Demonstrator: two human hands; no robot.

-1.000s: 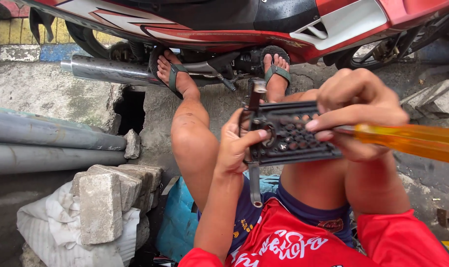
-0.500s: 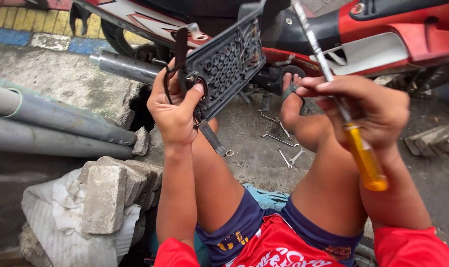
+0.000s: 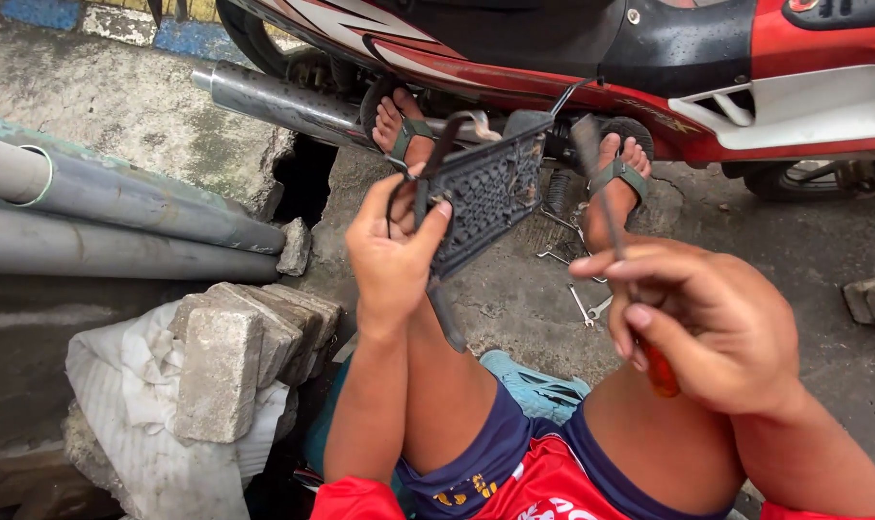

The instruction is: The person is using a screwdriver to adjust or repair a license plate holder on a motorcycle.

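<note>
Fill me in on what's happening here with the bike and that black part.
A person sits on the ground beside a red motorcycle, sandalled feet stretched toward it. The left hand holds up a black perforated plastic grille panel, tilted. The right hand grips an orange-handled screwdriver, shaft pointing up toward the panel but not touching it. Small metal wrenches lie on the concrete between the legs. Grey pipes and stacked concrete blocks sit to the left.

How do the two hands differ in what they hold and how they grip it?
The left hand holds a dark perforated grille by its edge; the right hand grips an orange-handled screwdriver. The left hand is raised upright, the right hand lower and closed. Both are bare.
</note>
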